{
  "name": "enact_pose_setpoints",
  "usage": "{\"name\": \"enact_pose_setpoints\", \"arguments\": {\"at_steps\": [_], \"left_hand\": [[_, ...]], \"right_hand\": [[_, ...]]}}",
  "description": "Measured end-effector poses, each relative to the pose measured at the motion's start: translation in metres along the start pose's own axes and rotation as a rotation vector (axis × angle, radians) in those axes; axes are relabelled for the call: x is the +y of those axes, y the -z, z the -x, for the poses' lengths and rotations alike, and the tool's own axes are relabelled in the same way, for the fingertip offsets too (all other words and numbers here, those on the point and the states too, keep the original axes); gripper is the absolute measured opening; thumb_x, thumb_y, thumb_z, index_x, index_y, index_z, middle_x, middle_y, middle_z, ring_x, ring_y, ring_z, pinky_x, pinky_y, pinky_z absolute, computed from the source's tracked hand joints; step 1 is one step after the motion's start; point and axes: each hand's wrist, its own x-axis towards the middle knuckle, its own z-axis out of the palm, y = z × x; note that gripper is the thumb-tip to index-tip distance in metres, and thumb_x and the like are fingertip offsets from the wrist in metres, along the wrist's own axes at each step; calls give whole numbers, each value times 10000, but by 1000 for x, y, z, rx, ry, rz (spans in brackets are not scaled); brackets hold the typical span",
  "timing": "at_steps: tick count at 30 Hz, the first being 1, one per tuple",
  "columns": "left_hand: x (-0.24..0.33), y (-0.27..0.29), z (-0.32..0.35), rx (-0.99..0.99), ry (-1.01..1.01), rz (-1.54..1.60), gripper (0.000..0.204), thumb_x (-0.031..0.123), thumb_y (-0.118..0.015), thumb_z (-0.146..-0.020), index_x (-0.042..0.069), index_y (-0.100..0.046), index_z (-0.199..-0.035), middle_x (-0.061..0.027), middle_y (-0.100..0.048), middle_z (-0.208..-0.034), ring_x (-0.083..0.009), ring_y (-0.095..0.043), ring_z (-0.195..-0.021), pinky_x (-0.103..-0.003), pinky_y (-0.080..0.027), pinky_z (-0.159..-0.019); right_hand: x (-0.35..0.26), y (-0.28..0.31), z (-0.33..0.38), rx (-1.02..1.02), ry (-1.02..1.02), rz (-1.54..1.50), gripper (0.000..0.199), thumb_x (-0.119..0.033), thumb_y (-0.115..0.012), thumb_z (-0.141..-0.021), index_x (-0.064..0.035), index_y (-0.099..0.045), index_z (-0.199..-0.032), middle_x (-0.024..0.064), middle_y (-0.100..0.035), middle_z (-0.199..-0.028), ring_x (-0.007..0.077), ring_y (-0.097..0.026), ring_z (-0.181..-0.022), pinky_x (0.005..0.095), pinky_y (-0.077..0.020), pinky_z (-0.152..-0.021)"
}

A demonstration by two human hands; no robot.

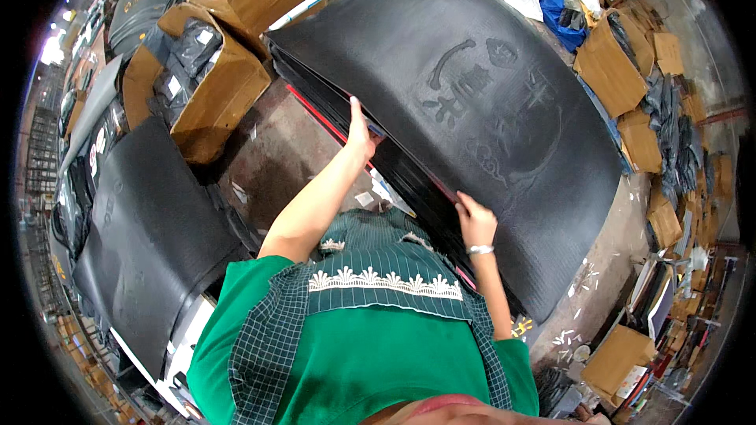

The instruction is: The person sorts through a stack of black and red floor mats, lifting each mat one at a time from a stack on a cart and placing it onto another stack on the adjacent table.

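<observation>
A large black rubber mat with a raised pattern lies on top of a stack of dark sheets in front of me. Along its near edge there is a gap below it. My left hand rests against this edge, its fingers stretched out and partly hidden by the mat. A small bluish thing shows beside that hand; I cannot make out what it is. Farther right, my right hand pinches the near edge of the same mat between thumb and fingers. A red strip runs along the side of the stack.
Open cardboard boxes with dark plastic-wrapped things stand at the far left. Another black mat lies over a pile to my left. More boxes and plastic bags line the right side. Paper scraps litter the floor.
</observation>
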Motion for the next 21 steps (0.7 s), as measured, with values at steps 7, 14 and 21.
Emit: {"name": "enact_pose_setpoints", "arguments": {"at_steps": [7, 14, 21], "left_hand": [[-1, -37, -20, 89, -466, -432, 422, 3, -619, -681, -28, -487, -1080, -112, -577, -1011, -220, -532, -924, -310, -405, -825], [17, -62, 33, -181, -414, -228, 282, -13, -641, -684, -17, -562, -955, -61, -596, -929, -183, -541, -849, -294, -395, -818], [59, -1, 109, 49, -370, -511, 382, 11, -605, -713, -25, -509, -1080, -102, -554, -1052, -218, -525, -940, -307, -396, -833]], "right_hand": [[24, -43, 44, 174, -126, 583, 375, -119, -423, -799, -143, -494, -1167, 103, -554, -1114, 261, -545, -990, 370, -440, -843], [-35, 98, 26, 38, -49, 616, 216, -105, -463, -773, -144, -586, -947, 94, -629, -785, 250, -617, -664, 368, -483, -541], [-64, 119, 30, -805, 110, 233, 325, -219, -556, -734, -161, -584, -1052, 165, -623, -805, 287, -613, -751, 405, -473, -611]]}}
